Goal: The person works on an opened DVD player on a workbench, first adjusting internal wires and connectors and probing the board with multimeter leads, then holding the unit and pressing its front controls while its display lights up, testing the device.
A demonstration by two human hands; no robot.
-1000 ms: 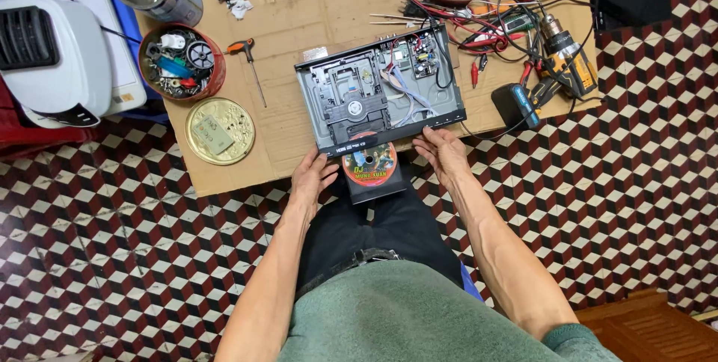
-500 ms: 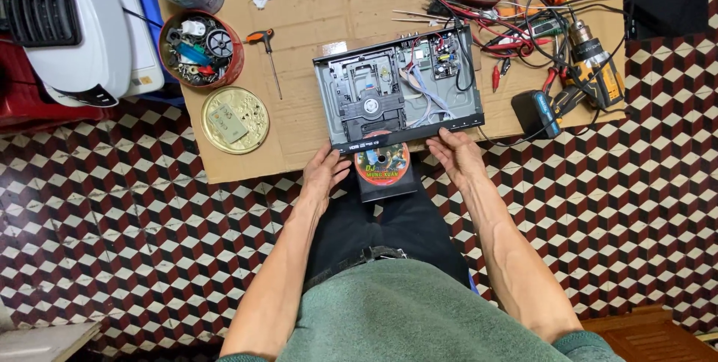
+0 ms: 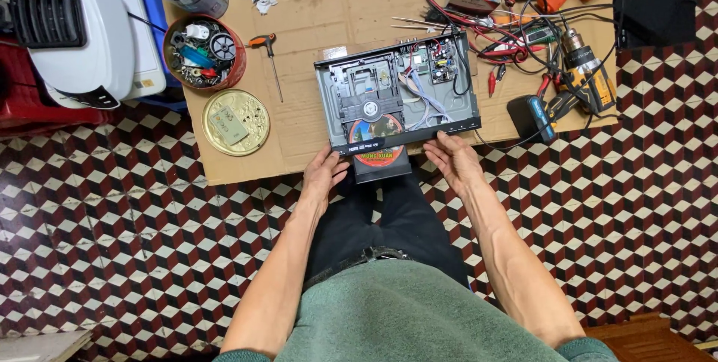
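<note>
- My left hand (image 3: 323, 175) and right hand (image 3: 452, 161), fingers spread, grasp nothing, steadying the opened disc player (image 3: 396, 93) at its near edge.
- Tray (image 3: 381, 169) juts out, exposing the disc (image 3: 376, 137).

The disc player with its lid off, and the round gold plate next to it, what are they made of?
Disc player: its case looks like grey painted sheet metal with thin folded edges; the dark tray around the disc seems matte plastic. Round gold plate: probably thin metal, a tin lid perhaps, judging by its brassy shine and raised rim.
</note>
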